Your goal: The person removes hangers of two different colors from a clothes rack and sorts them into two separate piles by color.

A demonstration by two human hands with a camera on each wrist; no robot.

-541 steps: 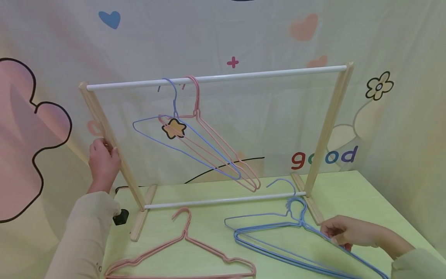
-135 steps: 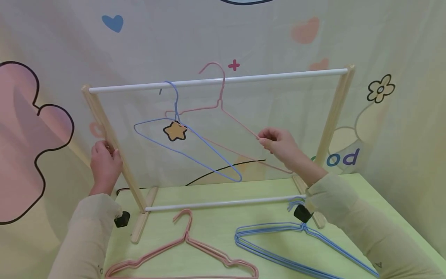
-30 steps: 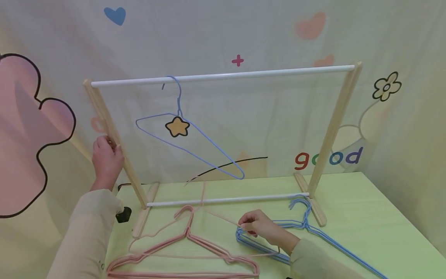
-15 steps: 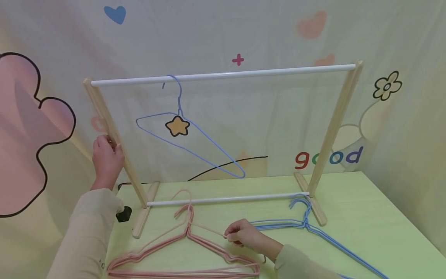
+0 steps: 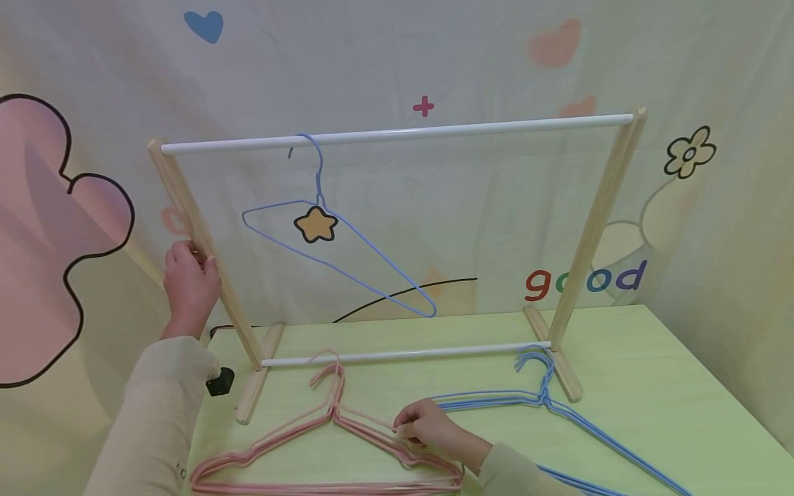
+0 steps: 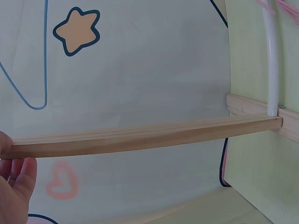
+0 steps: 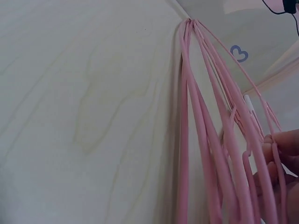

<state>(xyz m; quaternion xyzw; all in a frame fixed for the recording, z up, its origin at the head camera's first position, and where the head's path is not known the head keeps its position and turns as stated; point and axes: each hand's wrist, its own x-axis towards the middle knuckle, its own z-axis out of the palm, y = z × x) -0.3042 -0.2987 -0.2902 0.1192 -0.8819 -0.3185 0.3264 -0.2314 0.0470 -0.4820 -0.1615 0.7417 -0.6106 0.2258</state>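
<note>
My left hand [image 5: 191, 286] grips the left wooden post [image 6: 140, 138] of a hanger rack, fingers curled round it. My right hand [image 5: 434, 428] pinches the right shoulder of a pink hanger [image 5: 367, 417], which lies almost flush over the stack of pink hangers [image 5: 285, 434] at the table's front. In the right wrist view, the fingers [image 7: 285, 142] are at the right edge, around one thin pink wire beside the stack [image 7: 205, 126]. One blue hanger [image 5: 372, 242] hangs from the rack's white top rod [image 5: 403, 134], left of its middle.
A stack of blue hangers [image 5: 583, 428] lies on the pale green table [image 5: 657, 386], right of my right hand and partly behind it. The rack's lower white rod [image 5: 422, 355] and right foot [image 5: 561, 372] stand just behind the stacks. A patterned curtain [image 5: 496, 207] hangs behind.
Pink hangers hung on the rod earlier; now only the blue one does. My right hand brought a pink hanger down and left onto the pink stack. My left hand stayed on the post.
</note>
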